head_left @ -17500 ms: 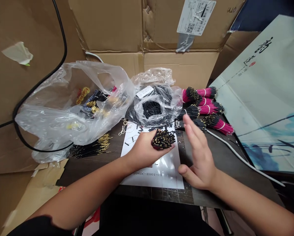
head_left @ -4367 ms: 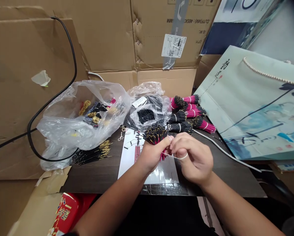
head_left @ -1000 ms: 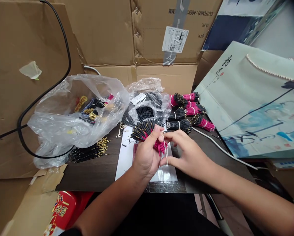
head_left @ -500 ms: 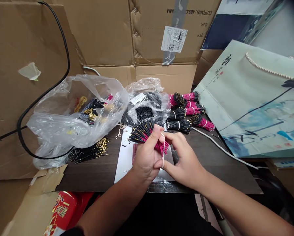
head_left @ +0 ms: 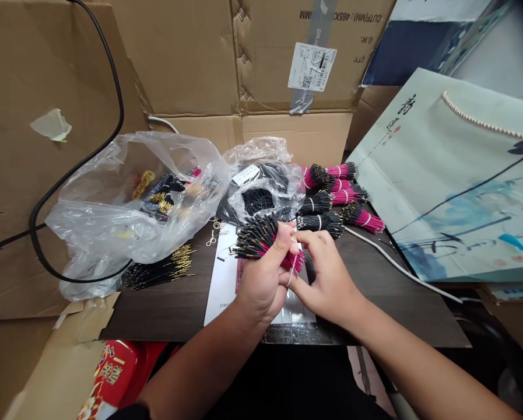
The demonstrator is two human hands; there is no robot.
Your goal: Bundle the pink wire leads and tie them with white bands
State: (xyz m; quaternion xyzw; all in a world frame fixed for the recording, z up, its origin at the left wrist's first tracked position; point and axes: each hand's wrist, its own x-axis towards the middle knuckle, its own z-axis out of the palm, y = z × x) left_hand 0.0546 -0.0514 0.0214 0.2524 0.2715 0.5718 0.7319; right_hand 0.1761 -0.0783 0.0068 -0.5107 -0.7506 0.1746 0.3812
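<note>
My left hand (head_left: 265, 280) is closed around a bundle of short pink wires (head_left: 261, 238) with black sleeves and gold-coloured tips that fan out to the left. A pale rubber band (head_left: 292, 271) stretches across the pink end of the bundle. My right hand (head_left: 325, 274) pinches this band, thumb below and fingers above, close beside the left hand. Under both hands lies a white printed sheet (head_left: 217, 297). Behind them are several banded pink bundles (head_left: 346, 192) and banded black bundles (head_left: 320, 223). Some fingertips are hidden behind the bundle.
A clear plastic bag (head_left: 112, 192) with more wires stands on the left, a pile of loose black wires (head_left: 158, 269) in front of it. A bag of black pieces (head_left: 261, 198) sits at the back. Loose rubber bands (head_left: 211, 236), a white cable (head_left: 401, 267) and a paper bag (head_left: 453, 192) are nearby.
The band has shifted from hanging nearly upright to slanting closer around the pink wires. My right fingers have drawn nearer to the bundle, which has turned slightly.
</note>
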